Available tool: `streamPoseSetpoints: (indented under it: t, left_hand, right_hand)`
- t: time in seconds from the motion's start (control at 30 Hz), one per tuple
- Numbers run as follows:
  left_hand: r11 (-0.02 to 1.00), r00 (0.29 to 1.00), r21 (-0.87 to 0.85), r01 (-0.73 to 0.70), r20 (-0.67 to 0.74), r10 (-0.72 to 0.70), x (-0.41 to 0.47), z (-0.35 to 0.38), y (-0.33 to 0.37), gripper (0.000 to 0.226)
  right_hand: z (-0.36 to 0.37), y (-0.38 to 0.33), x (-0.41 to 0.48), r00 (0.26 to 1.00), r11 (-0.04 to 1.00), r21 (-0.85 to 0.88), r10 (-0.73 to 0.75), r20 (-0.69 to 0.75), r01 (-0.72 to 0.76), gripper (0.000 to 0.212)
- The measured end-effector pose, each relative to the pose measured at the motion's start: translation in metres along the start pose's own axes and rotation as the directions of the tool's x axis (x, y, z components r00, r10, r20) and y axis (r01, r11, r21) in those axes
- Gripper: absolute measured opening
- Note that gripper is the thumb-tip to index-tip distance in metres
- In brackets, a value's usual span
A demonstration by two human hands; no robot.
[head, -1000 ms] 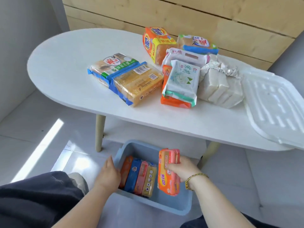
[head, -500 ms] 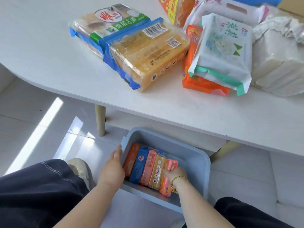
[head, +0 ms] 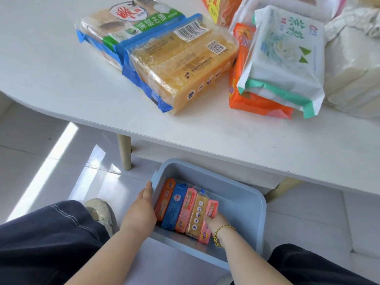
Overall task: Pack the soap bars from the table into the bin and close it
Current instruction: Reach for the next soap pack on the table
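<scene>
A blue-grey bin [head: 244,204] stands on the floor under the table edge. Several soap packs stand on edge in a row at its left side. My right hand [head: 216,222] is inside the bin, shut on the pink soap pack [head: 211,208] at the right end of the row. My left hand [head: 141,210] grips the bin's left rim. On the white table [head: 51,64] lie a yellow soap pack [head: 185,68], a green-labelled pack [head: 127,31], an orange pack [head: 253,99] under a white floral pack [head: 287,58], and a white wrapped soap bundle [head: 353,79].
A wooden table leg [head: 124,151] stands just left of the bin, and another [head: 281,187] behind its right corner. My dark trouser legs [head: 41,239] flank the bin, with a shoe [head: 98,210] at its left. The bin's right half holds free room.
My right hand carried the pink soap pack down into the bin and set it on edge beside the row. The view moved closer and lower. My left hand stays on the rim.
</scene>
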State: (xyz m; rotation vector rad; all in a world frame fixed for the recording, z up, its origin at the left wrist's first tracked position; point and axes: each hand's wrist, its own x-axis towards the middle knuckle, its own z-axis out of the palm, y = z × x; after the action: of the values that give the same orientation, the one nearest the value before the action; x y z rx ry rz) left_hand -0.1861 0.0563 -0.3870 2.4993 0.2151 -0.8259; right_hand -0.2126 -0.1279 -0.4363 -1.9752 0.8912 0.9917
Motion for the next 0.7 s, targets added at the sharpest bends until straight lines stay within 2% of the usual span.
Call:
streamPoseSetpoints:
  t: [0.07,0.17,0.27,0.4,0.47,0.53,0.6,0.63,0.67,0.7]
  left_hand:
    - [0.998,1.000,0.060,0.010,-0.005,-0.009,0.001,-0.001,0.000,0.074]
    - [1.000,0.999,-0.013,0.010,0.037,-0.009,-0.001,-0.008,0.001,0.073]
    - [0.998,0.996,-0.060,0.017,0.084,-0.012,-0.008,-0.017,0.001,0.069]
    - [0.992,0.997,-0.126,-0.024,0.067,0.033,-0.036,-0.033,0.007,0.060]
    - [0.990,0.997,-0.125,-0.068,0.013,0.070,-0.050,-0.046,0.018,0.054]
    - [0.982,0.987,-0.124,-0.141,-0.099,0.129,-0.069,-0.064,0.034,0.045]
    - [0.960,0.947,-0.133,-0.247,-0.243,0.210,-0.090,-0.079,0.048,0.037]
    - [0.943,0.900,-0.111,-0.315,-0.350,0.260,-0.102,-0.088,0.053,0.034]
    - [0.915,0.821,-0.075,-0.396,-0.475,0.316,-0.113,-0.097,0.056,0.030]
    - [0.872,0.713,-0.031,-0.489,-0.590,0.379,-0.124,-0.107,0.057,0.027]
  right_hand:
    - [-0.003,0.000,-0.003,0.999,0.998,0.054,0.033,0.005,-0.033,0.032]
    - [-0.012,0.000,-0.012,0.993,0.991,0.079,0.111,-0.038,-0.108,0.023]
    - [-0.026,-0.005,-0.028,0.984,0.991,0.096,0.105,-0.145,-0.092,0.036]
    - [-0.039,-0.037,-0.084,0.980,0.991,-0.045,-0.130,-0.151,0.124,0.027]
    - [-0.046,-0.052,-0.120,0.955,0.953,-0.141,-0.281,-0.097,0.267,0.027]
    - [-0.055,-0.063,-0.159,0.897,0.884,-0.174,-0.442,-0.015,0.433,0.026]
    - [-0.068,-0.078,-0.195,0.798,0.791,-0.130,-0.602,0.012,0.598,0.029]
    - [-0.076,-0.086,-0.213,0.726,0.726,-0.107,-0.686,-0.047,0.679,0.025]
    - [-0.085,-0.094,-0.229,0.628,0.644,-0.119,-0.764,-0.149,0.756,0.022]
    - [-0.094,-0.103,-0.244,0.499,0.551,-0.188,-0.826,-0.262,0.813,0.021]
